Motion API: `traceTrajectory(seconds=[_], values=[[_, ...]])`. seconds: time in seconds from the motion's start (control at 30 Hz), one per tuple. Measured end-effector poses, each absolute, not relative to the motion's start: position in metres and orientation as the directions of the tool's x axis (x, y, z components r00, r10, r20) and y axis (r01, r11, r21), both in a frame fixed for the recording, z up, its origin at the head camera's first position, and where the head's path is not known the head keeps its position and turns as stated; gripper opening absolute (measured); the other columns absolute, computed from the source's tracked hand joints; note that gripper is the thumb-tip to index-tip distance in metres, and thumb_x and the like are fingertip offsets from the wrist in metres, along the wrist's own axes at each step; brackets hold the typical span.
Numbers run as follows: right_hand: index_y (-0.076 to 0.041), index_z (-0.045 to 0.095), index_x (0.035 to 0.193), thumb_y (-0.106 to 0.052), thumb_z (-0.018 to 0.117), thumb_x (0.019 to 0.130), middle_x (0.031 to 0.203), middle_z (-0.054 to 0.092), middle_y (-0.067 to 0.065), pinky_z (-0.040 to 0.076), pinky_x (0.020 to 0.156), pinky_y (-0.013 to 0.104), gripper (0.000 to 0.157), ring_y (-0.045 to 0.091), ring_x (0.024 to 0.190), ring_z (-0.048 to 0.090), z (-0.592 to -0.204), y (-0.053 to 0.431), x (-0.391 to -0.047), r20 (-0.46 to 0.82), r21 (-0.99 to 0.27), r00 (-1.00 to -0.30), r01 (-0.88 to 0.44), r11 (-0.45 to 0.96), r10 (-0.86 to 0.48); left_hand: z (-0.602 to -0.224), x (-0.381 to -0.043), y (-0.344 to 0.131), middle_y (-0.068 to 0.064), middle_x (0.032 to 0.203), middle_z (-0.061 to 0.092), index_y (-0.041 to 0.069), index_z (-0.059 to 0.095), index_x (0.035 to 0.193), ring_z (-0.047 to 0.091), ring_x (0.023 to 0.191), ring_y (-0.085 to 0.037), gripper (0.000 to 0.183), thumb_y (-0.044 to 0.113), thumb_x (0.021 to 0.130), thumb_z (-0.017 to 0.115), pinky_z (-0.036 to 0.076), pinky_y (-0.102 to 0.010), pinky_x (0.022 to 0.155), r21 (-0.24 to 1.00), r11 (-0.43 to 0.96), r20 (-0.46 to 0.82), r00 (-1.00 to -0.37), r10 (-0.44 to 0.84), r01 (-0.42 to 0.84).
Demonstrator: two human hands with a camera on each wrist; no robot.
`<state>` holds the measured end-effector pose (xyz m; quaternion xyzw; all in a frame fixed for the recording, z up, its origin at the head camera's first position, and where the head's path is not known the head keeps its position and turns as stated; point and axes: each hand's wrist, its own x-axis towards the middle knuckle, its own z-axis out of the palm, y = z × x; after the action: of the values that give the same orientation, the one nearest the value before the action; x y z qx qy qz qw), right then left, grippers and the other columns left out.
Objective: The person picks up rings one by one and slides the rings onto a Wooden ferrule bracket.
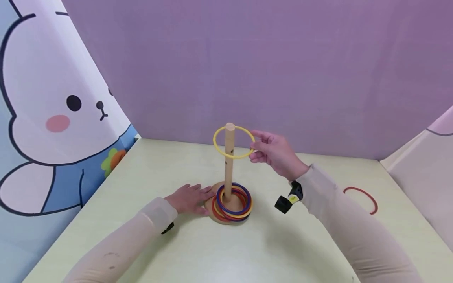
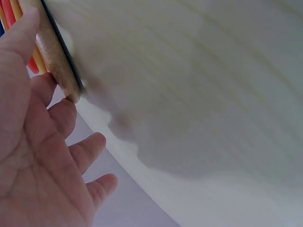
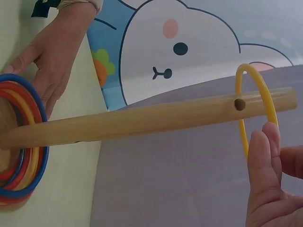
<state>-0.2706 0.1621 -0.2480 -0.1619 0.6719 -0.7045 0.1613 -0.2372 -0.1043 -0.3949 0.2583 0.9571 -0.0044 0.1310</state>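
Observation:
A wooden peg (image 1: 229,165) stands upright on a round wooden base (image 1: 209,204). Blue, red and yellow rings (image 1: 250,204) lie stacked loosely around its foot. My right hand (image 1: 277,153) pinches a yellow ring (image 3: 264,90) between thumb and fingers; the ring encircles the peg near its top, as the right wrist view also shows. With fingers spread, my left hand (image 1: 189,199) rests at the left edge of the base. In the left wrist view, the thumb and fingertips (image 2: 64,113) touch the base's rim (image 2: 61,66).
A single red ring (image 1: 376,204) lies on the pale table (image 1: 141,177) at the right, partly behind the right sleeve (image 1: 339,212). A purple cloth wall (image 1: 247,70) rises along the back edge, and a cartoon-printed panel (image 1: 39,86) borders the left side.

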Motion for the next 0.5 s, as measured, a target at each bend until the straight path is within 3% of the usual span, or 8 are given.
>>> traceTrajectory(seconds=[0.5], values=[[0.005, 0.032, 0.146, 0.002, 0.048, 0.097, 0.085, 0.058, 0.006, 0.056, 0.066, 0.024, 0.052, 0.009, 0.061, 0.064, -0.276, 0.164, -0.264, 0.020, -1.000, -0.887, -0.020, -0.003, -0.462, -0.389, -0.235, -0.104, -0.005, 0.152, 0.036, 0.014, 0.040, 0.147, 0.036, 0.134, -0.041, 0.070, 0.050, 0.090, 0.059, 0.030, -0.058, 0.105, 0.079, 0.872, -0.259, -0.835, 0.485, 0.483]])
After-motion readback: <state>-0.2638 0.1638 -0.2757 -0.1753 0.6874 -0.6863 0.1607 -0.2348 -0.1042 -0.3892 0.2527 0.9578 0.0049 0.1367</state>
